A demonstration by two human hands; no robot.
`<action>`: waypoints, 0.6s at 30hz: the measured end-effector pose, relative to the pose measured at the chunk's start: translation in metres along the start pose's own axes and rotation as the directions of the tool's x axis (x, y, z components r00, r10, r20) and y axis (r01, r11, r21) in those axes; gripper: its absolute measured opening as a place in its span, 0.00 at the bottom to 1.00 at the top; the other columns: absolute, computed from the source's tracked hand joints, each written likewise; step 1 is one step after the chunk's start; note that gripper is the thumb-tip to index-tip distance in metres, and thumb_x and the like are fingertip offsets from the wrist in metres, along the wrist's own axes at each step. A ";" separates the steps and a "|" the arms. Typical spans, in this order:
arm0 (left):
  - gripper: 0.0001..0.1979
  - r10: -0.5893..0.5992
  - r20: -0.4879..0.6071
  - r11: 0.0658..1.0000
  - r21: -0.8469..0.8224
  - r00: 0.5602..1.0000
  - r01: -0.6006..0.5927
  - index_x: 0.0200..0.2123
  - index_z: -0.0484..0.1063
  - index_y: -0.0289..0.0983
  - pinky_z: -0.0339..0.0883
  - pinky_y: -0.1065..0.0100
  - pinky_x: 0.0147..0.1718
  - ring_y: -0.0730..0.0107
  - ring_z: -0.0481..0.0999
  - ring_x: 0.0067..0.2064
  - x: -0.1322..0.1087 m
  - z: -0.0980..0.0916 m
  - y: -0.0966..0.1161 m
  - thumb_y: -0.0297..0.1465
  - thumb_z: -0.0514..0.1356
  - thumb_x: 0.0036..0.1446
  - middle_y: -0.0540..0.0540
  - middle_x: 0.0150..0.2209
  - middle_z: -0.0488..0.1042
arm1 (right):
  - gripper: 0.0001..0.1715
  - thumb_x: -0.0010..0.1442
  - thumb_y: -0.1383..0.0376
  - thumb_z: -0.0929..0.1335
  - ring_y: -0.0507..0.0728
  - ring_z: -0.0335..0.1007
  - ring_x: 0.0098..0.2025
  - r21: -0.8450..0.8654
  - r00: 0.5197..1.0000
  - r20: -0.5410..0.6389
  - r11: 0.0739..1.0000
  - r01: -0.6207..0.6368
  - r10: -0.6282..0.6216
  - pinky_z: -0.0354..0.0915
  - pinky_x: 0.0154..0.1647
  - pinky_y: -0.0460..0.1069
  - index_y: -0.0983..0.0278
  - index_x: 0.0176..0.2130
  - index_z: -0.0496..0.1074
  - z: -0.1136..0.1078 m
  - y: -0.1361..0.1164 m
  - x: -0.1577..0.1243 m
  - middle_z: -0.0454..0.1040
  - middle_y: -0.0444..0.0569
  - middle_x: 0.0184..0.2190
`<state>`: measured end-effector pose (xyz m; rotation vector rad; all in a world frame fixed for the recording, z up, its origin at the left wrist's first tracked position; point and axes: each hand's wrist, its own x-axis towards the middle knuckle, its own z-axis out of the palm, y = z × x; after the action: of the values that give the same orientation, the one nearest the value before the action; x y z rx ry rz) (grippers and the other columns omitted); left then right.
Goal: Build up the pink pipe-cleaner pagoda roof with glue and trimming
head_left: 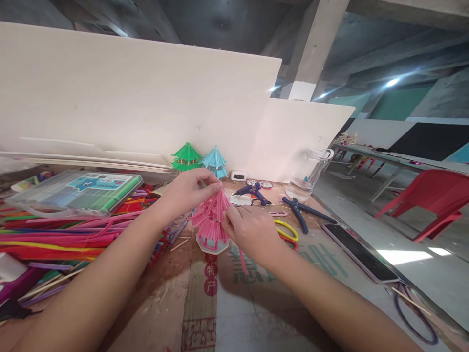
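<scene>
Both forearms [91, 293] reach in from the near edge. Left of the left hand [188, 190], loose pipe cleaners [54, 239] lie heaped within easy reach, with a plastic case [76, 193] resting on them. That hand pinches the tip of a pink pipe-cleaner pagoda [211, 227], probably to steady it upright on the table [161, 288]. The right hand [249, 233] is closed on strands at its side. Beyond the hands stand a green pagoda [186, 156] and a blue pagoda [215, 161], seemingly set aside. Right of the right hand lie a glue gun [252, 192], pliers [300, 212] and a phone [359, 252]. Printed cardboard [264, 298] covers the table, white boards [128, 98] wall it off, and a red chair [428, 195] stands in a dim concrete room.
</scene>
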<state>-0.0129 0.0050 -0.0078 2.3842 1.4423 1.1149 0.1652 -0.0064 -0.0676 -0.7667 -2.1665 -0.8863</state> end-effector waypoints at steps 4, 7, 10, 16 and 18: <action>0.14 -0.001 -0.002 1.000 0.006 1.000 0.001 0.29 0.73 0.37 0.62 0.68 0.36 0.66 0.72 0.36 0.000 0.000 0.001 0.40 0.55 0.56 0.48 0.32 0.75 | 0.15 0.62 0.70 0.60 0.53 0.61 0.21 0.000 0.999 0.037 1.000 -0.009 0.009 0.45 0.24 0.50 0.64 0.24 0.65 0.000 0.000 0.001 0.67 0.46 0.16; 0.14 0.000 -0.002 1.000 0.007 1.000 0.000 0.29 0.73 0.37 0.62 0.68 0.36 0.66 0.72 0.36 0.000 0.000 0.002 0.41 0.55 0.56 0.48 0.32 0.75 | 0.15 0.62 0.70 0.60 0.52 0.61 0.20 -0.016 0.999 0.030 1.000 -0.022 0.022 0.44 0.24 0.50 0.64 0.24 0.65 0.000 0.001 0.002 0.67 0.46 0.16; 0.14 -0.004 -0.001 1.000 0.000 1.000 0.004 0.30 0.73 0.37 0.62 0.68 0.36 0.66 0.72 0.37 0.000 0.000 0.002 0.41 0.55 0.56 0.48 0.32 0.75 | 0.15 0.61 0.70 0.61 0.52 0.61 0.20 -0.024 0.999 0.020 0.999 -0.026 0.027 0.44 0.23 0.50 0.64 0.24 0.66 0.000 0.000 0.002 0.67 0.45 0.16; 0.14 -0.009 0.002 1.000 0.003 1.000 0.009 0.30 0.73 0.37 0.62 0.68 0.37 0.66 0.72 0.37 0.000 0.000 -0.001 0.41 0.55 0.56 0.48 0.33 0.76 | 0.19 0.65 0.63 0.59 0.53 0.64 0.21 0.020 0.979 0.175 0.993 -0.114 0.109 0.43 0.23 0.49 0.65 0.25 0.69 -0.009 -0.001 0.006 0.71 0.49 0.18; 0.15 -0.011 -0.001 1.000 0.006 1.000 0.011 0.31 0.74 0.37 0.62 0.69 0.36 0.66 0.72 0.37 0.000 0.000 -0.002 0.42 0.55 0.56 0.49 0.33 0.76 | 0.23 0.66 0.57 0.59 0.53 0.65 0.22 0.047 0.940 0.286 0.978 -0.205 0.184 0.43 0.23 0.48 0.65 0.26 0.70 -0.019 0.002 0.009 0.72 0.49 0.19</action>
<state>-0.0147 0.0065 -0.0084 2.3765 1.4592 1.1116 0.1677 -0.0177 -0.0494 -1.1032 -2.3011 -0.6191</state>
